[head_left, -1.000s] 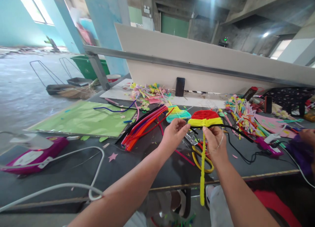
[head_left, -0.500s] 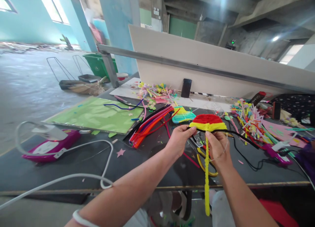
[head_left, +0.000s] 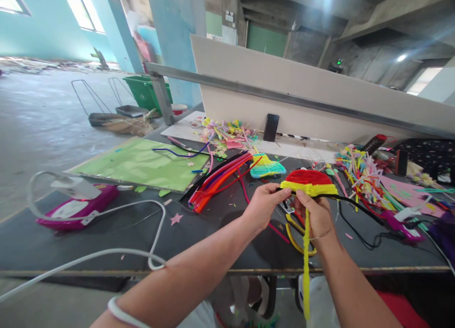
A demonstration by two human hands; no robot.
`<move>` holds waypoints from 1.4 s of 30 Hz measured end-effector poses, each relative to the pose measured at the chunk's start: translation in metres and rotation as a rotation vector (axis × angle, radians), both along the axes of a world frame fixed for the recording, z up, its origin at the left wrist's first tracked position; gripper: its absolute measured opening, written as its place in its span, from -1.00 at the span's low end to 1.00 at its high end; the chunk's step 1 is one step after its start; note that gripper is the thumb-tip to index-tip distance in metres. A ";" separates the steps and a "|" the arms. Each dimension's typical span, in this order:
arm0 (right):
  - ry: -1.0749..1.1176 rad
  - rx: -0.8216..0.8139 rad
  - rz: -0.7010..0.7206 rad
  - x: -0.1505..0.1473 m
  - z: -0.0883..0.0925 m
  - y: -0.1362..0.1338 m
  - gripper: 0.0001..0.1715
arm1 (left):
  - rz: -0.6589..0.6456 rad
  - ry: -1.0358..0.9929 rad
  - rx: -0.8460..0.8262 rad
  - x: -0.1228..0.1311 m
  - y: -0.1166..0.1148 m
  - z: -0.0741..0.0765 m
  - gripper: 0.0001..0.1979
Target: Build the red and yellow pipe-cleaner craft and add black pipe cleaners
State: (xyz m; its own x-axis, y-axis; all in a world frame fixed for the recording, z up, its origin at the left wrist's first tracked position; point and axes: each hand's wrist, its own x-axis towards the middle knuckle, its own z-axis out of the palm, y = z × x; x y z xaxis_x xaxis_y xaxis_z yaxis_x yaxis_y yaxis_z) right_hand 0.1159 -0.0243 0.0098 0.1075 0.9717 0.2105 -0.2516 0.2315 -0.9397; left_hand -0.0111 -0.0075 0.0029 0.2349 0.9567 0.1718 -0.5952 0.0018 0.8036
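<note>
A red and yellow pipe-cleaner piece (head_left: 308, 177) is held up over the table, with a yellow strip (head_left: 306, 266) hanging from its middle. Along its lower edge runs a black pipe cleaner (head_left: 350, 202), its right part sticking out free. My left hand (head_left: 265, 202) pinches the black pipe cleaner at the piece's left end. My right hand (head_left: 315, 214) grips it near the middle, beside the top of the yellow strip. Yellow-handled scissors (head_left: 296, 238) lie under my right hand, partly hidden. A yellow and turquoise piece (head_left: 266, 167) rests just beyond my left hand.
Colored pipe cleaners (head_left: 220, 183) lie left of my hands. A green sheet (head_left: 142, 164) and a purple power strip (head_left: 80, 207) with a white cable are farther left. A phone (head_left: 271, 127) leans at the back; another purple strip (head_left: 401, 226) sits right.
The held piece and both hands have shifted slightly right in the view. My right fingers have closed in nearer to my left hand along the black pipe cleaner.
</note>
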 end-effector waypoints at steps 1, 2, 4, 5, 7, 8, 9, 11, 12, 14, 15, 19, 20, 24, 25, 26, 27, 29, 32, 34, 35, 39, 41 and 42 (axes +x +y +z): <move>0.004 0.001 0.020 0.000 0.000 0.000 -0.69 | 0.001 -0.001 -0.002 0.000 0.000 0.000 -0.79; 0.012 0.000 0.032 0.000 0.000 0.000 -0.67 | -0.006 -0.004 -0.001 0.000 -0.001 0.000 -0.79; 0.036 -0.005 0.035 0.000 0.000 -0.001 -0.73 | -0.048 -0.009 0.014 0.000 -0.002 0.002 -0.79; 0.050 -0.010 0.031 -0.001 0.000 -0.001 -0.79 | -0.075 -0.008 0.025 0.000 -0.002 0.003 -0.79; 0.059 -0.025 0.018 0.000 0.001 -0.001 -0.84 | -0.120 0.008 0.048 -0.001 -0.003 0.004 -0.77; 0.053 -0.031 0.008 0.000 0.002 -0.001 -0.84 | -0.125 0.017 0.058 -0.001 -0.002 0.005 -0.77; 0.046 -0.035 -0.009 0.001 0.003 -0.001 -0.84 | -0.110 0.025 0.063 -0.002 -0.001 0.006 -0.77; 0.042 -0.029 -0.058 0.004 0.005 -0.001 -0.82 | 0.006 0.054 0.070 -0.004 0.001 0.005 -0.76; 0.043 -0.022 -0.082 0.006 0.005 -0.001 -0.81 | 0.100 0.082 0.079 -0.005 0.003 0.005 -0.75; 0.039 -0.018 -0.117 0.009 0.005 -0.001 -0.80 | 0.287 0.176 0.117 -0.005 0.005 0.002 -0.77; 0.029 -0.018 -0.129 0.010 0.005 -0.001 -0.79 | 0.346 0.234 0.143 -0.004 0.005 0.000 -0.78; -0.030 0.000 -0.154 0.011 0.002 0.000 -0.77 | 0.394 0.375 0.174 0.001 0.004 -0.005 -0.77; -0.042 0.007 -0.153 0.011 0.001 0.000 -0.77 | 0.392 0.381 0.163 0.002 0.003 -0.006 -0.76; -0.092 0.015 -0.134 0.007 0.001 0.000 -0.77 | 0.356 0.367 0.140 0.001 0.004 -0.005 -0.76; -0.102 0.012 -0.130 0.006 0.001 0.000 -0.77 | 0.343 0.363 0.140 0.000 0.004 -0.005 -0.76; -0.107 0.009 -0.129 0.005 0.000 0.000 -0.77 | 0.328 0.361 0.139 -0.001 0.005 -0.004 -0.75; -0.109 0.008 -0.129 0.004 0.000 0.000 -0.77 | 0.311 0.363 0.139 -0.002 0.005 -0.003 -0.75; -0.106 0.005 -0.125 0.004 0.000 0.000 -0.76 | 0.281 0.370 0.142 -0.004 0.005 -0.001 -0.74; -0.106 -0.002 -0.115 0.004 0.001 0.001 -0.75 | 0.265 0.387 0.151 -0.005 0.005 0.001 -0.73; -0.110 -0.007 -0.115 0.003 0.001 0.001 -0.75 | 0.272 0.388 0.146 -0.004 0.005 0.002 -0.73; -0.108 -0.008 -0.115 0.003 0.001 0.002 -0.76 | 0.273 0.383 0.140 -0.004 0.005 0.002 -0.74; -0.081 -0.021 -0.101 0.001 -0.001 0.003 -0.78 | 0.247 0.266 0.077 0.001 0.003 0.002 -0.73; -0.041 -0.033 -0.081 -0.001 -0.001 0.003 -0.79 | 0.206 0.159 0.001 0.003 0.001 0.003 -0.72; -0.012 -0.037 -0.068 -0.002 -0.002 0.004 -0.80 | 0.174 0.106 -0.040 0.003 0.001 0.003 -0.71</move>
State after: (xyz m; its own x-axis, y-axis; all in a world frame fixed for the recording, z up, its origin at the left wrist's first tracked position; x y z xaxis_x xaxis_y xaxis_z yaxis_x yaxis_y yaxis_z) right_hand 0.1141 -0.0206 0.0082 0.1713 0.9693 0.1765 -0.2248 0.2129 -0.9509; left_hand -0.0080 -0.0069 0.0061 0.0806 0.9900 0.1161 -0.5016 -0.0604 0.8630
